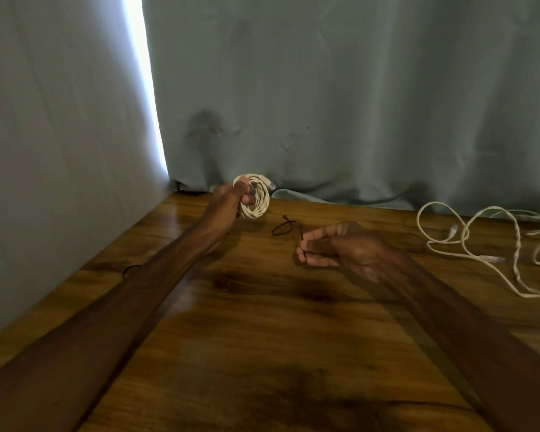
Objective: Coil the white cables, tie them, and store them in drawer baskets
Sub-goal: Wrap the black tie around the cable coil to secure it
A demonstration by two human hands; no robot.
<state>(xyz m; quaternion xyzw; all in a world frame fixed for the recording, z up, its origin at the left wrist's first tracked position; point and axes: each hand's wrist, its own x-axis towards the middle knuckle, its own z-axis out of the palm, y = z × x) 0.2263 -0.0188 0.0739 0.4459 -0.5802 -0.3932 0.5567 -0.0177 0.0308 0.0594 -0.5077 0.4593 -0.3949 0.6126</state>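
I read L hand curled round coiled white cable at far left of table, R hand pinching black tie just right of it, loose cables far right: tying step in hand, next move req. wrapping tie round coil.

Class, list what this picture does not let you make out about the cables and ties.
Head view:
- Loose white cables: cut off by right edge; count unclear.
- Coiled cable: partly covered by left hand.
- Black tie: end hidden inside right hand fingers.
- Second black tie: partly behind left forearm.
- Drawer baskets: outside the frame.
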